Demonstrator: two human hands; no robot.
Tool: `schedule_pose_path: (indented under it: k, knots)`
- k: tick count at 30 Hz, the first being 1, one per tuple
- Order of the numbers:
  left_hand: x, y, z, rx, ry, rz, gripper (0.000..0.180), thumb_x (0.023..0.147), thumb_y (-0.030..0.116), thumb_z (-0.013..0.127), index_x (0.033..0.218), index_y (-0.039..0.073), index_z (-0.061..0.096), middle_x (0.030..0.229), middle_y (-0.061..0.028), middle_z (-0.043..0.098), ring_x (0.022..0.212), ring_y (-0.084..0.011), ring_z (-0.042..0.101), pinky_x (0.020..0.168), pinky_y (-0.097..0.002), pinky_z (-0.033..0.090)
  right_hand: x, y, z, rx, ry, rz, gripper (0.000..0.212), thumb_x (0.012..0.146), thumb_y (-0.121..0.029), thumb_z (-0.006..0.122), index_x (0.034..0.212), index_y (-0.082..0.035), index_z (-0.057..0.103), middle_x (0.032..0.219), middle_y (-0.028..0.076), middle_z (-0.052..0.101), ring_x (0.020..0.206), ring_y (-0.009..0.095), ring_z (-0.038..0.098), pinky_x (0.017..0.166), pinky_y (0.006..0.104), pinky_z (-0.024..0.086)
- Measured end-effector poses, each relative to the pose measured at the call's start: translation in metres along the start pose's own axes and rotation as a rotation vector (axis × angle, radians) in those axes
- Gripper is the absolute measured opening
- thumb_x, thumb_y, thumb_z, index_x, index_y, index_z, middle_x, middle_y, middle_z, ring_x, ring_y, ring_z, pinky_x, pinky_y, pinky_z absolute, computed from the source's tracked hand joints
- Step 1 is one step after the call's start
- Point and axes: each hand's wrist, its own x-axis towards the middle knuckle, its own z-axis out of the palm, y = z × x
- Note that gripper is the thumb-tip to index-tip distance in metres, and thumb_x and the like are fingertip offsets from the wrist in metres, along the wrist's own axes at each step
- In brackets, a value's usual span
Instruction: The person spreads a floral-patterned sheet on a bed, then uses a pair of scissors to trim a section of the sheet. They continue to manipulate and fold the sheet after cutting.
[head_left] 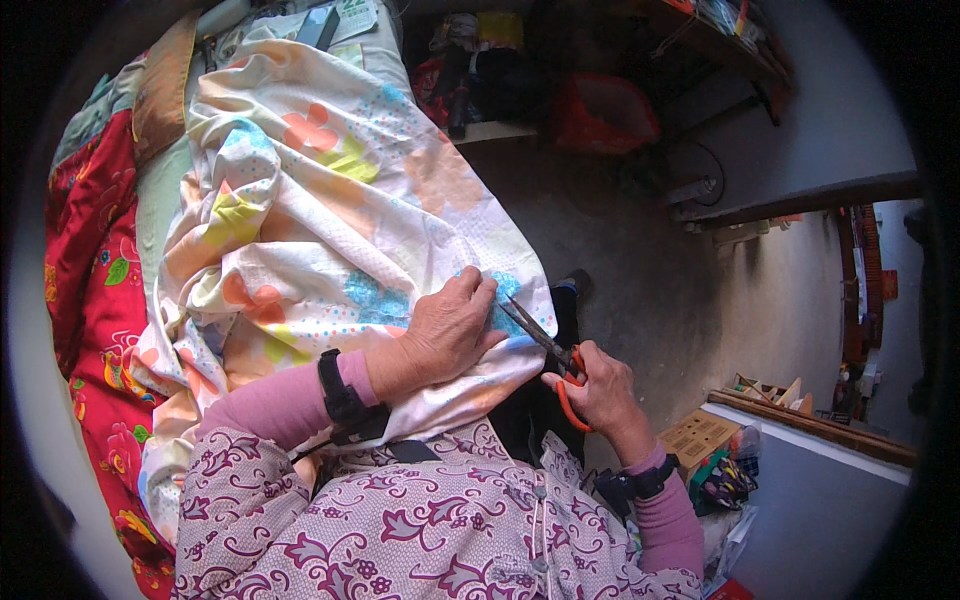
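Lying along the left side is a red quilt (100, 330) with flowers and green leaves, and just beside its upper end there is an orange-brown pillow (163, 90). Next to them, a pale cloth (320, 230), printed with orange, yellow and blue flowers, is spread in loose folds over the bed (168, 195) and toward the person's body. A black wrist strap (343, 390) goes around the left wrist. The left hand (450, 325) rests on this cloth near its right edge; its fingers are bent, almost closed, and they hold a gathered bit of the fabric. Just to the right of these fingers are the scissors (543, 338), whose dark blades point up and to the left, with the tips at a blue flower of the cloth. Whether fabric is between the blades, I cannot tell. The right hand (605, 395) is closed around their orange-red handles. Farther from the person, a red basin (605, 112) is in shadow. Near the right wrist there is a brown cardboard box (700, 437).
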Motion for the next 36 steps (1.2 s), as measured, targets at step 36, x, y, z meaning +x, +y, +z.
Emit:
schedule_pose_path:
  k: [36]
  knots:
    - [0.002,-0.014,0.011,-0.138,-0.007,-0.022,0.050,0.087,0.026,0.074,0.132,0.011,0.059,0.116,-0.0164,0.054,0.100,-0.0348,0.062,0.084,-0.0424,0.054,0.002,0.010,0.013,0.060,0.025,0.002,0.048,0.076,-0.037,0.086,0.088,-0.005,0.052,0.067,0.012,0.057,0.063,0.032,0.064,0.058,0.0409,0.051]
